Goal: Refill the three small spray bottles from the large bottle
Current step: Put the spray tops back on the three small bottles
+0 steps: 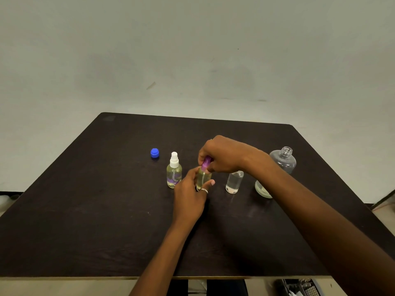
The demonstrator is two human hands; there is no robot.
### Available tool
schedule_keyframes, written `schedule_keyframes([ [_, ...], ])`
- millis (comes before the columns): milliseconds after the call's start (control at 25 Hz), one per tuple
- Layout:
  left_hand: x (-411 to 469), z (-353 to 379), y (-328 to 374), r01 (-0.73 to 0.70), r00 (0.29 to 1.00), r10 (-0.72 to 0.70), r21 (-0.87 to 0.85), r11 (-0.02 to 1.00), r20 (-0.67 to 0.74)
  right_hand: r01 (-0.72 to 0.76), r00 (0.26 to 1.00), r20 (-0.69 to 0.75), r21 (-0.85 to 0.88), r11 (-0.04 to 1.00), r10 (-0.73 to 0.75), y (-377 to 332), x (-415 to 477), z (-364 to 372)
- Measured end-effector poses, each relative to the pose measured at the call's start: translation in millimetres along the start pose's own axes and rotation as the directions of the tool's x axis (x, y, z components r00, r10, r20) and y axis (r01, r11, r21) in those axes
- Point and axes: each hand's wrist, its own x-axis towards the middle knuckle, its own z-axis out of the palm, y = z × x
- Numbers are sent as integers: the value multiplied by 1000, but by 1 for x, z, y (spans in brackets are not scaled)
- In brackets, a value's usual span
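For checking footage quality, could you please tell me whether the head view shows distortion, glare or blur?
Head view: wide-angle distortion bows the table edges; soft light leaves a faint sheen on it; the purple sprayer cap in the right hand looks slightly blurred.

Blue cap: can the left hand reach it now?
Probably yes. The blue cap sits alone; only the white-topped bottle stands near the path. The left hand must first release the purple-topped bottle.
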Motion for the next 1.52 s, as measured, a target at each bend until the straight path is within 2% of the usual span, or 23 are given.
schedule_keyframes([
  [240,0,0,0,28,1000,-28,-5,1000,-8,-88,994,-64,10,996,89,-1,-2,10],
  [600,0,0,0,-7,1000,8,24,1000,-25,-203,964,-208,-163,965,168,-18,-17,18],
  [960,2,3,-7,-24,999,27,55,998,-42,-331,912,-310,-165,929,270,-32,-18,25],
  [1520,12,7,-4,-23,995,31,79,997,-96,-340,908,-299,-114,933,294,-24,-4,23],
])
